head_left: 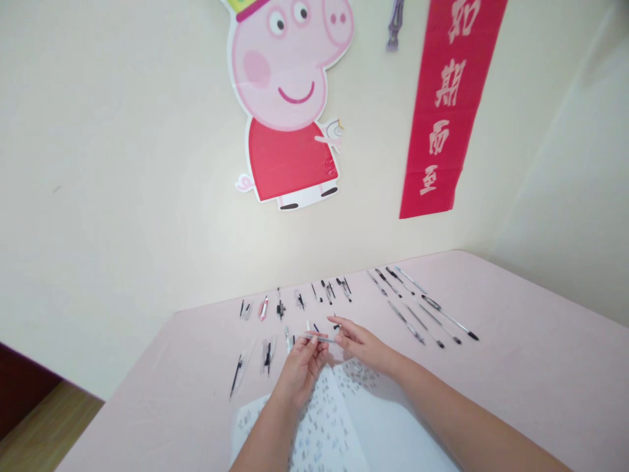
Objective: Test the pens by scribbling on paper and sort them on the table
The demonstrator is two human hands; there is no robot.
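Observation:
My left hand (301,367) and my right hand (361,342) meet over the pink table (515,367), above an open notebook (344,419) covered in handwriting. Both hands pinch a slim pen part (319,337), a clear tube held level between them. The left fingers curl round its left end. The right thumb and fingers grip its right end. Small pen pieces (295,301) lie in a row just beyond the hands.
Several whole pens (422,308) lie at the back right of the table. Two clear pen barrels (250,367) lie left of the notebook. The wall behind carries a cartoon pig cutout (289,98) and a red banner (442,105). Wooden floor (44,419) shows at left.

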